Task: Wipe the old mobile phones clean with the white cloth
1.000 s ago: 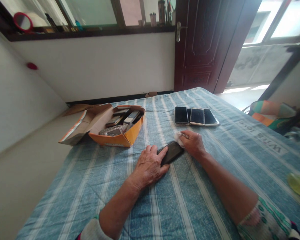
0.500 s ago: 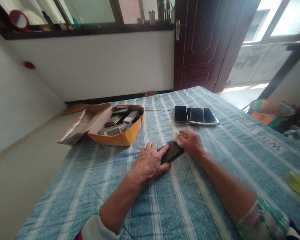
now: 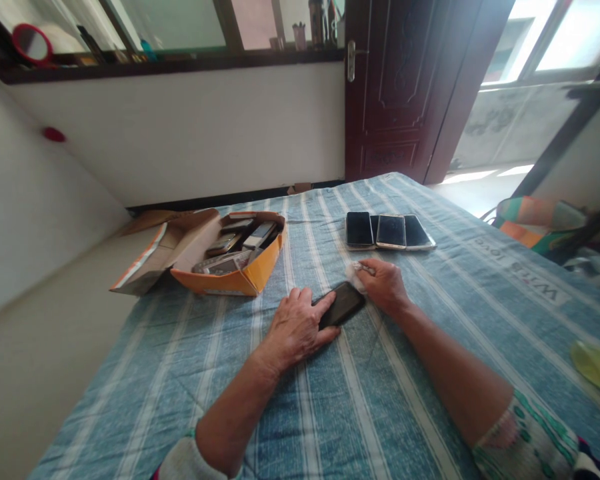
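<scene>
A dark smartphone (image 3: 343, 305) lies flat on the striped blue bedspread (image 3: 220, 393). My left hand (image 3: 296, 327) grips its left end, with the index finger across the top and the thumb along the near edge. My right hand (image 3: 384, 285) pinches a crumpled white tissue (image 3: 355, 275) at the phone's far right edge. Part of the tissue is hidden inside my fingers. Beyond my right hand lies a group of phones, among them a black-screened one (image 3: 359, 229) and a light-framed one (image 3: 391, 231).
An open orange cardboard box (image 3: 260, 270) holding several old phones stands to the left, its lid (image 3: 153, 263) folded outward. A yellow-green item (image 3: 596, 365) rests near the right edge. Past the bed are a white wall and a dark red door (image 3: 395, 100).
The whole view has shifted slightly. Both hands keep nearly the same places on the phone and tissue, and no object has been picked up or let go.
</scene>
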`<move>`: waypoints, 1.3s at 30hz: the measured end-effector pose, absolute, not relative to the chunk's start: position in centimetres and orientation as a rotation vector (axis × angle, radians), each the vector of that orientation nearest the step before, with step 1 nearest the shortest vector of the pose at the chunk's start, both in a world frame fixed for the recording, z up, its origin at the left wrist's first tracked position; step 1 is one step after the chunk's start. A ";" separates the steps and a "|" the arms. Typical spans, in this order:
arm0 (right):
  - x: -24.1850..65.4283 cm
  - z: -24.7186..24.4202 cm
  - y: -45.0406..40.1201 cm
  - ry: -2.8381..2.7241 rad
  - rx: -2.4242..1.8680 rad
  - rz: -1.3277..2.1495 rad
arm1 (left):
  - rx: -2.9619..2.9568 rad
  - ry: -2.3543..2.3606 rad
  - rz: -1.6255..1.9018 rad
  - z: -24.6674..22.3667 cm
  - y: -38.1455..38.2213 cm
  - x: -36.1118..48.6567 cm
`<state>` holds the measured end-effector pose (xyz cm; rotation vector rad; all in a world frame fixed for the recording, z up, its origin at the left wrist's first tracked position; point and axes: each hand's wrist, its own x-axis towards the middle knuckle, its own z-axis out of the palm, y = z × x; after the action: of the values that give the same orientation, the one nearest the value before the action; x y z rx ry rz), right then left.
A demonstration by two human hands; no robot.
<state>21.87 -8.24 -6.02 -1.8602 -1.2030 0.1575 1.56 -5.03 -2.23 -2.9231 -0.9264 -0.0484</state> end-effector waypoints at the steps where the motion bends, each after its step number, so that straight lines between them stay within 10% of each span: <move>1: 21.9 -6.0 -8.2 -1.201 -1.860 0.160 | -2.917 -0.930 -0.052 -2.3 -5.1 1.5; 39: 22.7 -5.4 -8.5 -1.120 -1.816 0.225 | -2.757 -0.929 -0.778 -4.1 -6.1 0.9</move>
<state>22.69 -8.47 -5.43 -1.8157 -1.1195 0.2248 0.90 -6.08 -4.06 -2.7568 -0.9292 -0.7776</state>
